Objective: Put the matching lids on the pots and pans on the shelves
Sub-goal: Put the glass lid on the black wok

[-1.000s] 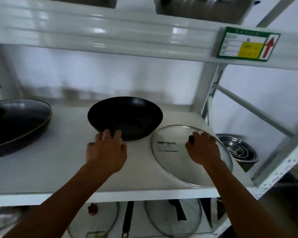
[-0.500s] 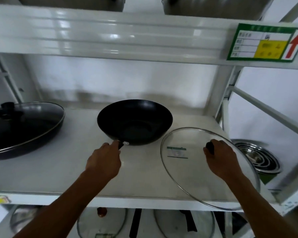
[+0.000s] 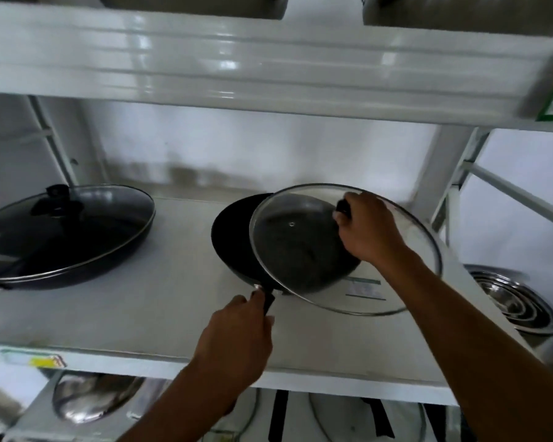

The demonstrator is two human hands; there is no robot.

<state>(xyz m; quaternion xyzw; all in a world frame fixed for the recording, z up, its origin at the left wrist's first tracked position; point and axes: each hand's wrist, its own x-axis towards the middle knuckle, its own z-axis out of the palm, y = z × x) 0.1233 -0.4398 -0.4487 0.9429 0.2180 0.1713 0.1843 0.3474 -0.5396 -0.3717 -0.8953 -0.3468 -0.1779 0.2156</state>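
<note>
A black wok (image 3: 233, 237) sits on the middle white shelf (image 3: 141, 314). My left hand (image 3: 237, 339) grips its short black handle at the near rim. My right hand (image 3: 367, 231) holds the black knob of a round glass lid (image 3: 300, 247) with a metal rim. The lid is tilted and covers most of the wok, shifted to the right, so the wok's left side stays uncovered. A sticker shows through the glass at the lid's near right.
A larger black pan with its glass lid on (image 3: 61, 234) stands at the left of the same shelf. Nested steel bowls (image 3: 514, 301) lie beyond the shelf's right end. More lids (image 3: 87, 397) lie on the shelf below, and metal pots (image 3: 460, 11) stand above.
My right hand lifted the glass lid off the shelf and carried it left over the wok. My left hand slid back along the wok handle and kept hold of it.
</note>
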